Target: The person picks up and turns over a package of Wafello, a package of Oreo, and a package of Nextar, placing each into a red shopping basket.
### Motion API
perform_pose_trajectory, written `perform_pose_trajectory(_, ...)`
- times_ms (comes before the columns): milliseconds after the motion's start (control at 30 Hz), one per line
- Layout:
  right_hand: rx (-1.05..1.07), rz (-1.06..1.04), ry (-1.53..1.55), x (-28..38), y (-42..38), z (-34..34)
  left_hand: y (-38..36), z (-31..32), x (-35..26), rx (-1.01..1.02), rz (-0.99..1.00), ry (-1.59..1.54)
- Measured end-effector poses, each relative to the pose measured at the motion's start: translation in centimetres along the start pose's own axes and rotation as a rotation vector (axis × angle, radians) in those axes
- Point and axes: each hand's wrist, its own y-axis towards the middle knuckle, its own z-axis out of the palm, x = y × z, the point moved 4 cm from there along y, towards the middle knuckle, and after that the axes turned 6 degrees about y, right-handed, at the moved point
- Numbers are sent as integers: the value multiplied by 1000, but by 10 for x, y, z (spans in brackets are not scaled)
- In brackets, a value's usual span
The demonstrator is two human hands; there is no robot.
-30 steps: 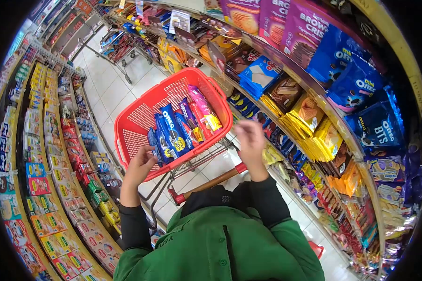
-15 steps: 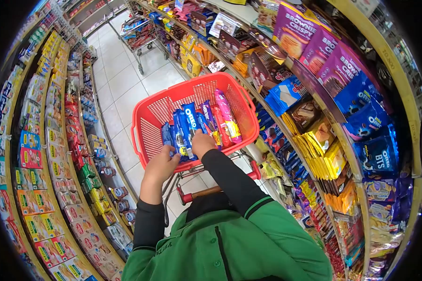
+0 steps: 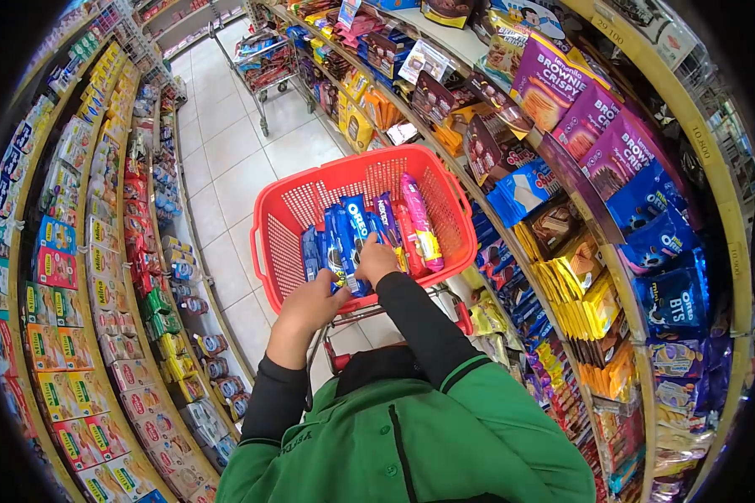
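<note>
A red plastic basket (image 3: 287, 210) holds several biscuit packs standing side by side. My right hand (image 3: 377, 260) has its fingers curled at the right edge of a blue Oreo pack (image 3: 356, 222). Beside the lower ends of the blue packs is my left hand (image 3: 310, 303), thumb and fingers apart; its fingertips partly overlap a blue pack (image 3: 335, 239). To the right of the Oreo pack stand a dark purple Nextar pack (image 3: 386, 218), a red pack (image 3: 408, 239) and a long pink pack (image 3: 419, 214).
The basket rests on a shopping cart with a red handle (image 3: 463, 318). Shelves of boxed goods (image 3: 63, 344) line the left side; snack packets (image 3: 591, 298) crowd the right shelves. Farther along the tiled aisle (image 3: 226, 159) stands another loaded cart (image 3: 264, 67).
The basket and both hands appear slightly lower and farther right in the view. My left hand has come nearer to my right hand, by the Oreo pack's lower end.
</note>
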Motion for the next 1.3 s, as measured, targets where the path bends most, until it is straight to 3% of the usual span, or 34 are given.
perform_pose_trajectory(133, -94, -100, 69, 1, -9, -21, 0, 0, -1, 24, 5, 8)
perform_pose_trajectory(267, -21, 75, 618, -28, 8, -17, 0, 1, 0, 46, 14, -7)
perform_pose_trajectory(333, 223, 133, 1222, -37, 13, -9, 1, 3, 0, 33, 35, -6)
perform_pose_trajectory(433, 244, 247, 1480, -37, -30, -48, 1, -5, -3, -137, 82, -147)
perform_pose_trajectory(600, 117, -107, 1706, -56, -90, -85, 2, -14, -6, -413, 162, -362)
perform_pose_trajectory(733, -6, -315, 1901, -91, -145, -101, 3, -17, -11, -459, 278, -428)
perform_pose_trajectory(867, -103, -503, 1808, -127, -199, -113, -2, -17, -28, -302, 384, -780)
perform_pose_trajectory(1000, -202, -460, 1612, -158, -238, -114, -18, -21, -45, -35, 411, -998)
perform_pose_trajectory(1200, -64, -446, 1335, -148, -259, -111, -32, -10, -51, 300, 445, -1092)
perform_pose_trajectory(1300, 44, -483, 1278, -136, -254, -105, -31, -10, -48, 298, 475, -1095)
